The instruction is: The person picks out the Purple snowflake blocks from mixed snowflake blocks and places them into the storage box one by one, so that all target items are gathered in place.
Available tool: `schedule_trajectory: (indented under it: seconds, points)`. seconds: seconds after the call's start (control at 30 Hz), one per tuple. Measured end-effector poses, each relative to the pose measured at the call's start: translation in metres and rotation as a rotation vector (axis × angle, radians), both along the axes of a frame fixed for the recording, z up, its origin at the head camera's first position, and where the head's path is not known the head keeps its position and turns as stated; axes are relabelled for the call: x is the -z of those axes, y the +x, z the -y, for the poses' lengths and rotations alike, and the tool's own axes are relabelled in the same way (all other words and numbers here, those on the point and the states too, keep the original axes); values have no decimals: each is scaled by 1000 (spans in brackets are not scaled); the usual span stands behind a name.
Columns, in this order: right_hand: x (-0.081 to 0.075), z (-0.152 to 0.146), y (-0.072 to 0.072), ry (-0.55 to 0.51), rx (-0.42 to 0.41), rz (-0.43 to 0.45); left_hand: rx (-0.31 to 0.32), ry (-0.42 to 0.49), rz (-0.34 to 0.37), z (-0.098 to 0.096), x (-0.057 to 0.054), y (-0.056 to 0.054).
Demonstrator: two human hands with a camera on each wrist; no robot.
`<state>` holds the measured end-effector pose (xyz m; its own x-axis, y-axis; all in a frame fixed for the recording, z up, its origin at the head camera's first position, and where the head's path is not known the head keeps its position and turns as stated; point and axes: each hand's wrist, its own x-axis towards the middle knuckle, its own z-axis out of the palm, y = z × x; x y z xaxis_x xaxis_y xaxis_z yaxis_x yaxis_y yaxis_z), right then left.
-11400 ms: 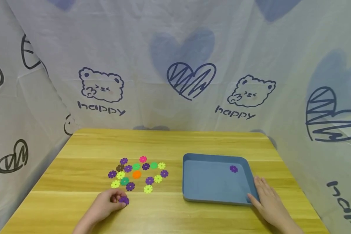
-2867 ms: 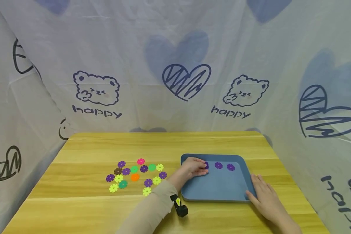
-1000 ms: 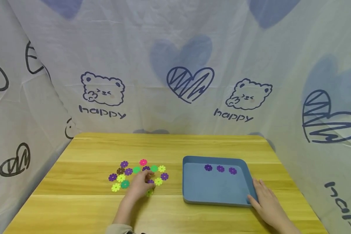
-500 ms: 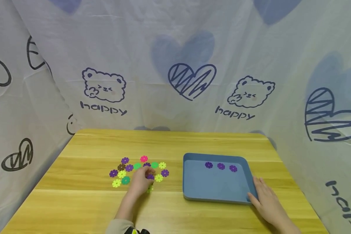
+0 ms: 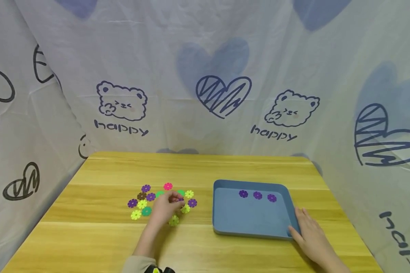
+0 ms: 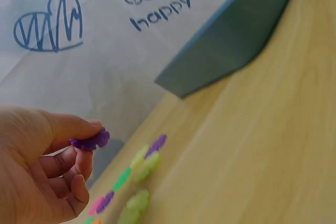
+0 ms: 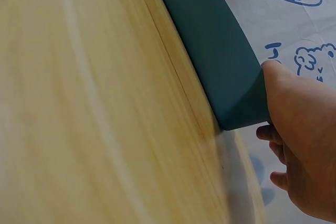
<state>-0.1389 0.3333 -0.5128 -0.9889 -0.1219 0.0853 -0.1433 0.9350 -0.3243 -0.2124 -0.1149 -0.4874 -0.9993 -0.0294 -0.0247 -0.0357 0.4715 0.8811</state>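
Note:
In the head view my left hand [image 5: 166, 207] is over the loose plastic snowflake discs at the left of the table. The left wrist view shows its thumb and index finger pinching a purple snowflake disc [image 6: 92, 139], raised off the table. My right hand [image 5: 315, 238] holds the right wall of the blue-grey tray [image 5: 247, 233], thumb over the rim and fingers along the outside. Inside the tray, three purple discs [image 5: 257, 195] lie in a row near the far wall. A yellow disc [image 5: 174, 220] lies just below my left hand.
Around my left hand lie several more discs, among them a pink disc [image 5: 168, 186], a brown disc [image 5: 141, 196], a teal disc [image 5: 146, 211] and a purple disc [image 5: 192, 203]. A printed white cloth [image 5: 171, 113] hangs behind the wooden table [image 5: 99, 242].
Over the last seconds my left hand let go of a third purple disc in the tray and returned to the pile. It has now lifted another purple disc. My right hand stays on the tray.

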Motion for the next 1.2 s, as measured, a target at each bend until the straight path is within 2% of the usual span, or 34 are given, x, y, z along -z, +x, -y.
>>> schedule_trajectory:
  seconds: [0.17, 0.4, 0.57, 0.67, 0.77, 0.97, 1.2]
  points:
    - [1, 1, -1, 9, 3, 2, 34, 75, 3, -8, -12, -2]
    - [1, 2, 0, 15, 7, 16, 72, 154, 14, -31, -18, -8]
    - [2, 2, 0, 30, 9, -4, 147, 241, 17, -54, -23, -16]
    - [2, 2, 0, 39, 8, -19, 194, 342, 60, -67, -22, -21]
    - [2, 2, -1, 43, 5, -17, 209, 477, 127, -79, -20, -25]
    - [3, 2, -3, 43, 6, -11, 172, 675, 197, -105, -17, -32]
    - [2, 1, -4, 40, 9, -17, 38, 824, 233, -142, -10, -37]
